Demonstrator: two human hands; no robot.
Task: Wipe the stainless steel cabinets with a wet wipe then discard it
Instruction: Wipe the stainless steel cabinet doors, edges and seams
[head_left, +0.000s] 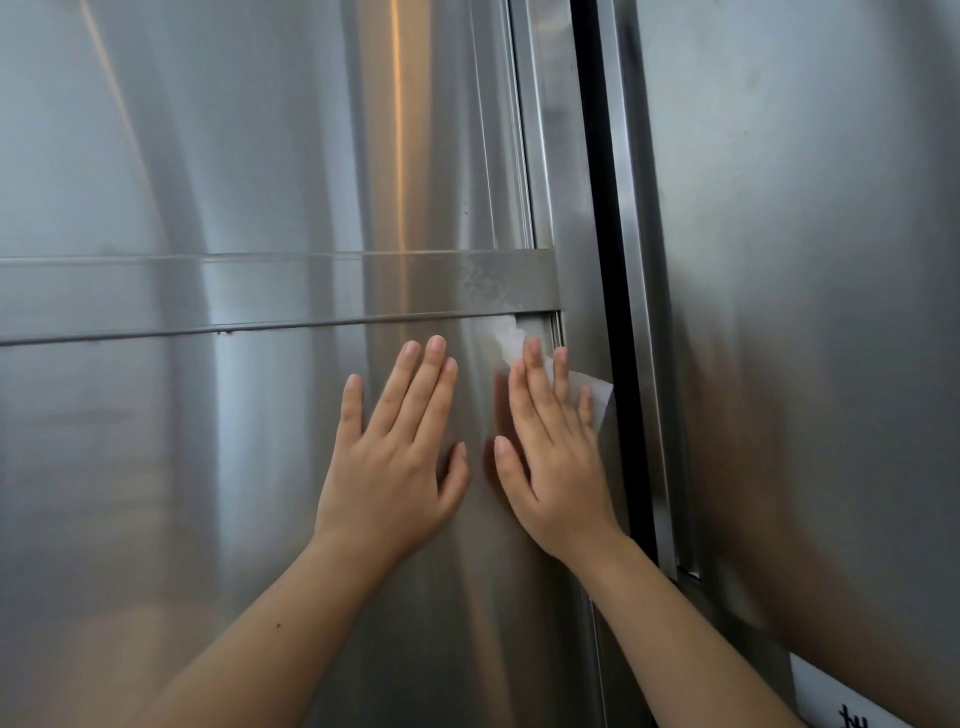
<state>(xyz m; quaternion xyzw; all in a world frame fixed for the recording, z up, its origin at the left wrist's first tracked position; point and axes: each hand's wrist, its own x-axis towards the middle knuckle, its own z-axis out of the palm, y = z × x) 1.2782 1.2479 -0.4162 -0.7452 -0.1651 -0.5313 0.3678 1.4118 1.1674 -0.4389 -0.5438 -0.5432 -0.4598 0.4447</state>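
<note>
Silver-grey steel cabinets (208, 467), white wet wipe (602, 400), black gap (608, 260) between.

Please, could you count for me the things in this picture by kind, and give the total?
Hands: 2 (left hand, right hand)
Wet wipe: 1
Stainless steel cabinets: 2 (left cabinet, right cabinet)
White label: 1
Total: 6
</note>
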